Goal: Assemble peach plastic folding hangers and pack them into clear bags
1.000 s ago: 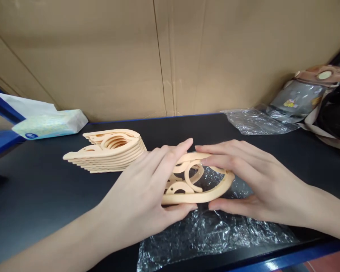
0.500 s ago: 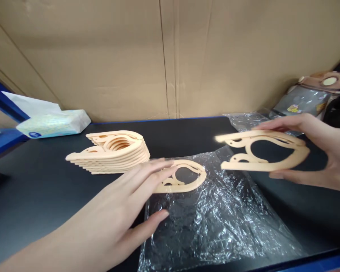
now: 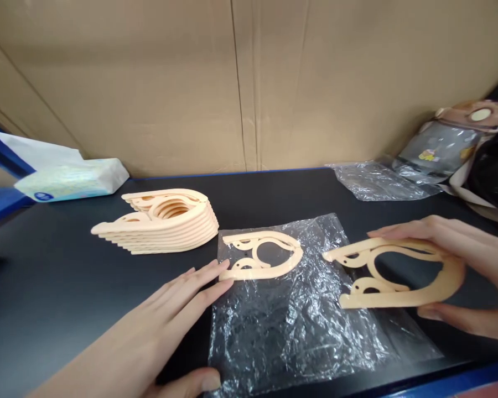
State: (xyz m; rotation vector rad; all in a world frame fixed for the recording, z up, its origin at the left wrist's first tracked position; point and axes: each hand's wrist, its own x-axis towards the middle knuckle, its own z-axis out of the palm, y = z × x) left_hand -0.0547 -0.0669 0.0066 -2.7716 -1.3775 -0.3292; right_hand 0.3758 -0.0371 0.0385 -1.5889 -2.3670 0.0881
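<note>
From the head camera, the left hand (image 3: 166,309) lies flat and open on the black table (image 3: 58,276), and its fingertips touch the end of the flat hanger (image 3: 265,260). That peach hanger rests on a clear plastic bag (image 3: 299,326). The right hand (image 3: 460,265) pinches the held hanger (image 3: 398,271) with its fingers on top and its thumb under, just above the bag's right side. A pile of hangers (image 3: 161,221) sits to the left of the bag. Behind the pile is a tissue pack (image 3: 72,179) with a blue mark too small to read. A shiny packet (image 3: 448,141) at the far right has a small label, also too small to read.
</note>
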